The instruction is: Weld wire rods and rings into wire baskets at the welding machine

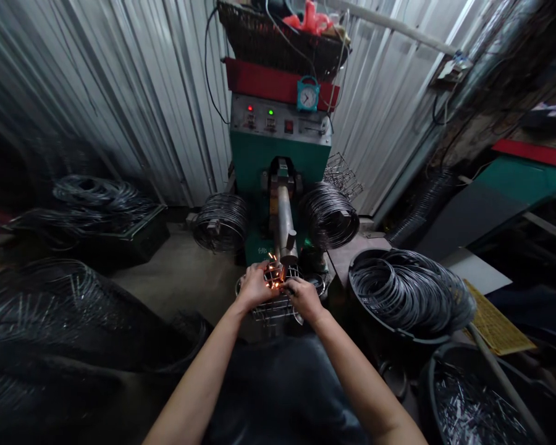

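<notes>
A green spot welder (245,148) stands in front of me, its metal electrode arm (285,222) pointing my way. Orange sparks (275,283) fly at its tip, between my hands. Below the tip is a small wire rack (272,311), partly covered by my fingers. My left hand (254,289) grips the rack's left side, fingers curled around the wires. On the other side my right hand (304,299) is closed, thumb and fingers pinched on the rack close to the sparks. The exact wires under the fingertips are hidden.
Wire ring bundles (220,222) hang left and right of the welder. To my right stand a tub of wire rings (398,290) and a bucket of short metal pieces (472,395). Wire coils (95,191) lie at left; a teal clock (308,96) sits atop the machine.
</notes>
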`<action>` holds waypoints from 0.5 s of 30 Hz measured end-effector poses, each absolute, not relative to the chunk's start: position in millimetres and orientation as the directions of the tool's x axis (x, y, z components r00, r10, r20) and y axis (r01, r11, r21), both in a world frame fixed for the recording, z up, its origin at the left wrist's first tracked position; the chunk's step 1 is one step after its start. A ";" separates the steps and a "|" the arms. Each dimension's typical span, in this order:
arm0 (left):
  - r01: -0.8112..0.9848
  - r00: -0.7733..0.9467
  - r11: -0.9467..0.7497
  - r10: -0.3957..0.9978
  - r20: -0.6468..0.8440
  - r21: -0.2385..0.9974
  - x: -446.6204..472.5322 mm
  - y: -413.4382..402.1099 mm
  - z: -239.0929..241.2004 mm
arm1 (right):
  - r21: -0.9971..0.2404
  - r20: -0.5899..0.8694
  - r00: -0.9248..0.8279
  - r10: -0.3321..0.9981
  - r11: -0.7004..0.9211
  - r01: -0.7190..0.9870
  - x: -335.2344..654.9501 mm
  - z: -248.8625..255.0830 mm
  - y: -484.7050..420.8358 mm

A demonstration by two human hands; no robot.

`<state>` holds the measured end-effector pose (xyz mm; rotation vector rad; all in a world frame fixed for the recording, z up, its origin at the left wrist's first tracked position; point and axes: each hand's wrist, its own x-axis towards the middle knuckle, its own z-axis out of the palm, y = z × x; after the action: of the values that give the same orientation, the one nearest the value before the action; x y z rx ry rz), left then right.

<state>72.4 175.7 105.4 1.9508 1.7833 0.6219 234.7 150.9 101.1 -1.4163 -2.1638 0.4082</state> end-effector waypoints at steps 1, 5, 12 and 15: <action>0.808 0.079 -0.089 0.996 0.042 0.582 71.9 176.6 104.6 | -0.538 0.288 -0.296 0.911 0.410 0.736 236.0 100.5 147.8; 0.812 0.065 -0.103 0.994 0.087 0.575 70.8 175.1 103.5 | -0.733 0.373 -0.086 0.924 0.350 0.584 251.7 86.7 120.4; 0.816 -0.013 -0.033 0.997 0.075 0.577 69.5 187.4 108.5 | -0.860 0.035 0.063 0.997 -0.002 0.510 286.2 11.5 65.0; 0.808 -0.014 -0.008 0.999 0.032 0.589 68.8 192.0 110.0 | -0.841 -0.024 0.067 0.997 -0.057 0.538 292.9 -10.8 48.8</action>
<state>68.8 192.0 110.0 1.8689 1.8754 0.6451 292.9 48.8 -10.8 -1.6764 -1.5465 0.8713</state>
